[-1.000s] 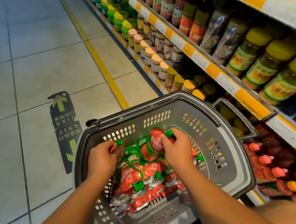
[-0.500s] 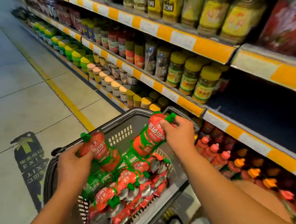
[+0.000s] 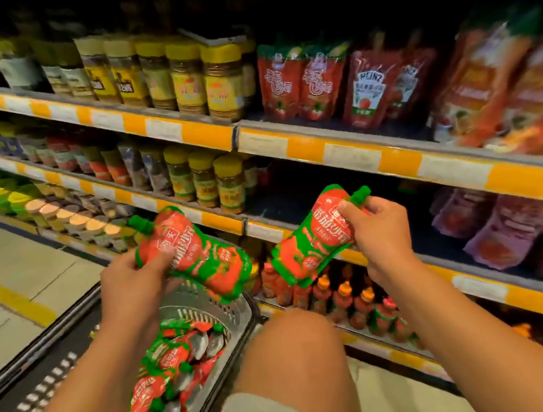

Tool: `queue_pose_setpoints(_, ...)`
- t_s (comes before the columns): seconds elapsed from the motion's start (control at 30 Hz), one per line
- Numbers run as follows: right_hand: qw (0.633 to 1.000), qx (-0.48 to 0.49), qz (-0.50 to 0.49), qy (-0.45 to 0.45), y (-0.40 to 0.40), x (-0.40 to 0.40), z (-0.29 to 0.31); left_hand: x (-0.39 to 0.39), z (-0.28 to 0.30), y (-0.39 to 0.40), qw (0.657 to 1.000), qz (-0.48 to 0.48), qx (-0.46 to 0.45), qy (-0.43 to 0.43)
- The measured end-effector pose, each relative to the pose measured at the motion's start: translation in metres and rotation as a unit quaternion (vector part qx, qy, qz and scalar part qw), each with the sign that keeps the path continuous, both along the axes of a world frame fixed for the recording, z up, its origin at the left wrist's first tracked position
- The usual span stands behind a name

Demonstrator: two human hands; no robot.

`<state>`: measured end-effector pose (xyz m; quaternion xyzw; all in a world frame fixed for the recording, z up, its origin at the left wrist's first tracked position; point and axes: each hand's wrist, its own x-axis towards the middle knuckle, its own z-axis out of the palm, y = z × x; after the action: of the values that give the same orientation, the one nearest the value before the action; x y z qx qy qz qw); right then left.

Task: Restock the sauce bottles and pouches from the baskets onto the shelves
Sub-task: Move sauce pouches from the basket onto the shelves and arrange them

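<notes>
Supermarket shelves [image 3: 353,157] fill the background. Each raised hand grips one red-green pouch: left hand [image 3: 129,287] holds the left pouch [image 3: 193,254], right hand [image 3: 383,229] pinches the right pouch [image 3: 315,238] near its cap, above the basket [image 3: 236,317] of pouches.

The two held pouches — one at nine o'clock [image 3: 193,254], one at three o'clock [image 3: 319,237] — are red with green edges, green caps and white lettering. The basket [image 3: 240,317] is grey, its pouches [image 3: 167,368] red, green and silver. Shelf edges [image 3: 342,151] run in orange and white blocks; the jars [image 3: 224,80] at twelve o'clock carry yellow lids and labels.
</notes>
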<state>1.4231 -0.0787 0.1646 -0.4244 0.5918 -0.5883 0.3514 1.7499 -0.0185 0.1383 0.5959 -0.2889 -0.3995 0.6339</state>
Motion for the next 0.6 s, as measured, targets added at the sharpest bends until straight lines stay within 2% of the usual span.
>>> queue_pose_setpoints(0.37,0.989,0.013,-0.142,0.039,0.001,-0.142,-0.009,-0.182,0.010,-0.090,0.979,-0.168,0.091,0.066)
queue_pose_setpoints(0.53,0.981,0.007,-0.191,0.037,-0.016,-0.165,-0.007,-0.230,0.004,-0.129,0.976,-0.183,0.099,0.060)
queue_pose_setpoints(0.6,0.978,0.015,-0.206,0.010,-0.025,-0.168,-0.008,-0.245,0.003,-0.146,0.974,-0.192,0.107,0.062)
